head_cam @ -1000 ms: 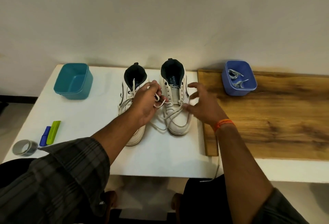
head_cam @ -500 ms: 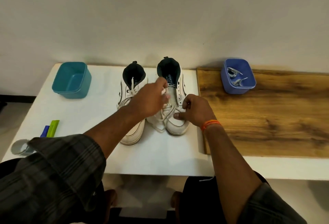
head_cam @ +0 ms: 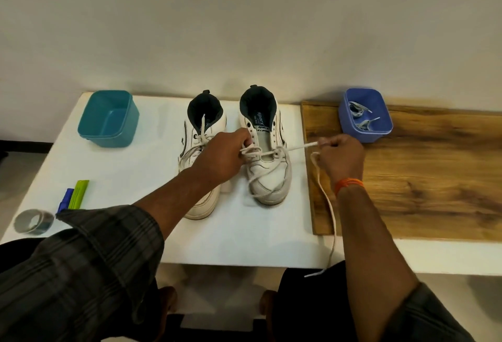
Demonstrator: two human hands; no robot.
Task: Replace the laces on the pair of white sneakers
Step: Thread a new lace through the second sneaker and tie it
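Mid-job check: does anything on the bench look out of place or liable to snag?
One thing: the lace pulled from the right sneaker by the right hand trails over the table edge, its tip dangling by the lap. Otherwise nothing looks spilled or damaged.

The right hand [head_cam: 341, 157] grips a white lace [head_cam: 324, 197] pulled taut out of the right sneaker [head_cam: 267, 162], its tail trailing below the fist past the table [head_cam: 152, 167] edge, while across from that grip the left hand [head_cam: 220, 159] pinches the lacing.
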